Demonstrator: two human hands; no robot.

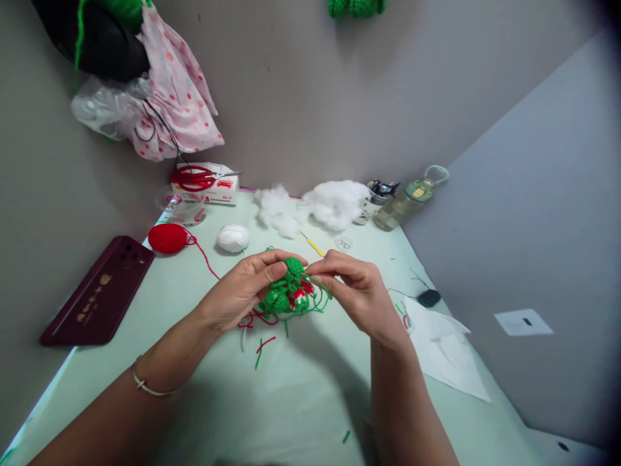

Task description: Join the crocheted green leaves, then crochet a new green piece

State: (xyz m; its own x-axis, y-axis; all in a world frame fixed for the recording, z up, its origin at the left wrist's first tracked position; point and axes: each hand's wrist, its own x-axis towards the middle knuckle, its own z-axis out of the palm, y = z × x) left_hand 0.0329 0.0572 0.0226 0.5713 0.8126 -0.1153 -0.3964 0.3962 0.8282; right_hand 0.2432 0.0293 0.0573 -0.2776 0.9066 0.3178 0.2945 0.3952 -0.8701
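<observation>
Left hand (240, 294) pinched on green crochet piece (286, 291), centre frame, above table (301, 388). Right hand (356, 291) fingertips closed on what looks like its green yarn strand. Red yarn ball (167, 238), white ball (233, 237) upper left; stuffing (320, 204) behind.

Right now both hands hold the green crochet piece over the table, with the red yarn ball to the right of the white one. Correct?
Not quite. The head view shows the red yarn ball left of the white one. Both hands, left and right, do hold the green crochet piece over the table.
</observation>
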